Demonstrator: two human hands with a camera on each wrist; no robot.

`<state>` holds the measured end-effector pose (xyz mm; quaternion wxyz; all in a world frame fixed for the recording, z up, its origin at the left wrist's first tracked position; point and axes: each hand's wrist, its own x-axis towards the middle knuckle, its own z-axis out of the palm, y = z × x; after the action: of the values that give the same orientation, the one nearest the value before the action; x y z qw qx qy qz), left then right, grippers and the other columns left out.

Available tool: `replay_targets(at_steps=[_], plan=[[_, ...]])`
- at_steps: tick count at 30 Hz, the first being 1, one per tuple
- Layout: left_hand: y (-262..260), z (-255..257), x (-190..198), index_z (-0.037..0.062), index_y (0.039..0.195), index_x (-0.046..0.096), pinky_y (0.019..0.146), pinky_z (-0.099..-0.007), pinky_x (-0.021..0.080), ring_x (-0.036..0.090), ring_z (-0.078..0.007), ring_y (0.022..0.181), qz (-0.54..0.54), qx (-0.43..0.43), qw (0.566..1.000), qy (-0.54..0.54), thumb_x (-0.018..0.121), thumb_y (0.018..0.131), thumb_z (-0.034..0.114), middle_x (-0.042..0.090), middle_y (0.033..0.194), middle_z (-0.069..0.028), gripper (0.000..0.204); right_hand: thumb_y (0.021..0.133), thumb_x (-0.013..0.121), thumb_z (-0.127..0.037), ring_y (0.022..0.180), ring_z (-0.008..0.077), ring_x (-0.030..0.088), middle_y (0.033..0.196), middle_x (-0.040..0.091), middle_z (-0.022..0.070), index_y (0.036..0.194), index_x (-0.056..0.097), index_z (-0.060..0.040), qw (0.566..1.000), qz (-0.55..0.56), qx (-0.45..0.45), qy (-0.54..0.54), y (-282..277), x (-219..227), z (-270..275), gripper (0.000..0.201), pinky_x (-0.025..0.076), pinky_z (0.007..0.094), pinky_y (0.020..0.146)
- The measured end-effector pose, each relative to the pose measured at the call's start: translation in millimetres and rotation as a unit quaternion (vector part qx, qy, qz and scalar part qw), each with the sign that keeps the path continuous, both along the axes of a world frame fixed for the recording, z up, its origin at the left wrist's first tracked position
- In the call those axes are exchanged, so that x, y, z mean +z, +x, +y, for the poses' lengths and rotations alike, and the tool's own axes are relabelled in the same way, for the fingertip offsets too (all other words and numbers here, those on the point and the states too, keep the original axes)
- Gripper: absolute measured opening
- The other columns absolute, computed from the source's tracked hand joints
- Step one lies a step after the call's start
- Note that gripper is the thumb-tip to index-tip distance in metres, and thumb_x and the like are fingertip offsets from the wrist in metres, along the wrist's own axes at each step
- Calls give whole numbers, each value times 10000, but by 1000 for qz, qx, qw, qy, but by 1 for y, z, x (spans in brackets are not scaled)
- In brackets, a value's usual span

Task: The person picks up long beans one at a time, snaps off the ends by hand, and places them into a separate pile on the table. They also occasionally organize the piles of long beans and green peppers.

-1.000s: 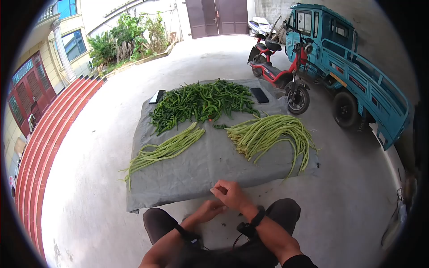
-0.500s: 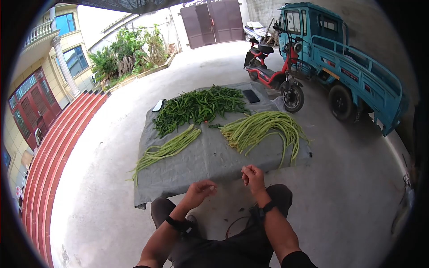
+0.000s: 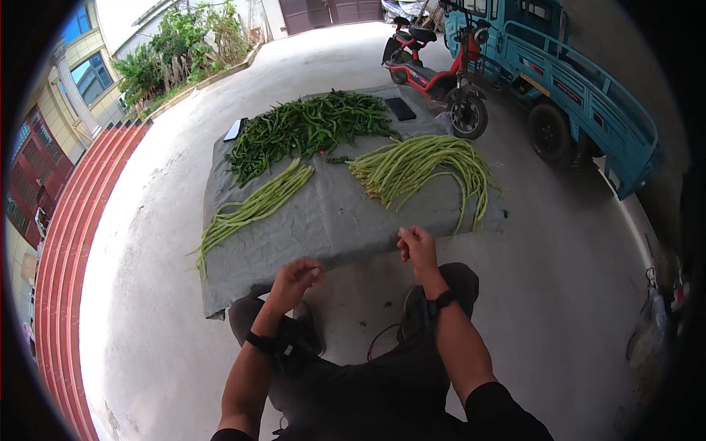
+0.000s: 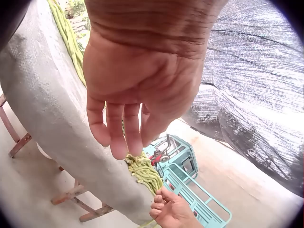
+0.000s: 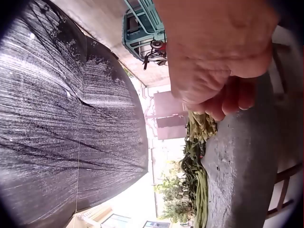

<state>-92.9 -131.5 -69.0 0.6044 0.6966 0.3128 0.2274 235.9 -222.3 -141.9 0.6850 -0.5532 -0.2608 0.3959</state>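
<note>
My left hand (image 3: 296,279) hangs at the near edge of the grey cloth (image 3: 309,228) on the table, fingers loosely bent. In the left wrist view the fingers (image 4: 118,135) hang down around nothing. To its right, my right hand (image 3: 418,248) is raised by the same edge with its fingers curled loosely; nothing shows in it. A thin bunch of long beans (image 3: 257,203) lies beyond the left hand. Beyond the right hand spreads a bigger pile of long beans (image 3: 419,165). A wide heap of green chillies (image 3: 309,125) covers the far part of the cloth.
A dark phone (image 3: 401,109) and a white-edged one (image 3: 235,129) flank the chillies. Behind stand a red electric scooter (image 3: 434,77) and a blue cargo tricycle (image 3: 581,95). Red steps (image 3: 88,213) run along the left. A dark shade cloth (image 5: 71,104) hangs overhead.
The hands, close together in front of the table a second ago, have moved apart and now stay at its near edge. The head view has tilted downward. The beans and chillies lie as before.
</note>
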Motion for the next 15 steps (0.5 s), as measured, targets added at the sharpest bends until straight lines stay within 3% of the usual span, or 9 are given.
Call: replay_targets(at_steps=[4, 7, 10, 13, 15], plan=[[13, 17, -12, 30, 1170, 687, 839, -277, 521, 658, -94, 933, -17, -29, 999, 2, 627, 1058, 117, 713, 1001, -9, 154, 994, 695, -186, 586, 85, 613, 786, 676, 27, 978, 672, -50, 995, -73, 9, -63, 27, 20, 14, 138, 480, 261, 468], [17, 23, -27, 48, 1177, 688, 829, -285, 520, 670, -101, 930, -36, -51, 998, -16, 641, 1049, 147, 721, 1000, -3, 168, 976, 689, -143, 691, 163, 670, 879, 704, 52, 1067, 678, -50, 969, -211, -9, -132, 56, 25, 29, 130, 535, 322, 551], [14, 25, -41, 50, 1208, 679, 850, -299, 523, 675, -115, 950, -32, -90, 994, -47, 661, 1039, 162, 723, 1014, -4, 204, 960, 674, -114, 922, 287, 671, 1041, 681, 106, 1159, 675, -60, 867, -483, -63, -110, 71, 14, 46, 206, 564, 431, 756], [6, 23, -53, 39, 1235, 666, 896, -312, 527, 670, -125, 993, -27, -107, 990, -84, 675, 1030, 151, 719, 1047, -13, 234, 934, 695, -126, 1075, 368, 577, 1100, 599, 170, 1266, 660, -118, 802, -588, -45, -92, 60, 4, 57, 334, 497, 512, 944], [6, 25, -58, 32, 1239, 660, 926, -318, 528, 666, -130, 1020, -33, -111, 988, -105, 680, 1025, 143, 716, 1067, -20, 242, 941, 709, -163, 1084, 368, 550, 1106, 575, 169, 1268, 670, -124, 783, -615, -42, -86, 48, -2, 60, 332, 484, 515, 956]])
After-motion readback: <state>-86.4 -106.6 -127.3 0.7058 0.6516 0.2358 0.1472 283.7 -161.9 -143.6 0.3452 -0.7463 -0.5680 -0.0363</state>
